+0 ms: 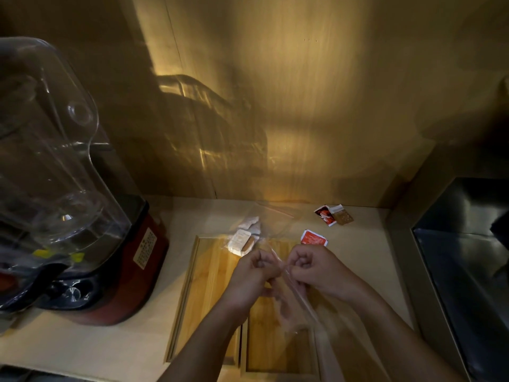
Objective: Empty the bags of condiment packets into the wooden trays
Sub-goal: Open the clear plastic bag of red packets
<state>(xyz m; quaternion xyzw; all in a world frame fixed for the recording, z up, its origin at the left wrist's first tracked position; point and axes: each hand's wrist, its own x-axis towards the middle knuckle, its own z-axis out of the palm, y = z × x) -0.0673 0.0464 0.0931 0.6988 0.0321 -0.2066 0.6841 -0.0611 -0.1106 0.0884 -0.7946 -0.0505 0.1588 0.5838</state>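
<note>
- My left hand and right hand: each grip pinched shut on a clear bag, blurred, contents unreadable.
- Wooden trays directly beneath, near edge cut off.
- Second bag of packets overlaps tray's far edge.
- Red packet on table beyond; more packets by wall.

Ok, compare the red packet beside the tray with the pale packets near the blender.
The lone red condiment packet lies loose on the beige counter; the pale whitish packets sit bunched inside a clear plastic bag. The red one is right of the wooden tray, the pale ones at its far edge. Both are flat sachets.
</note>
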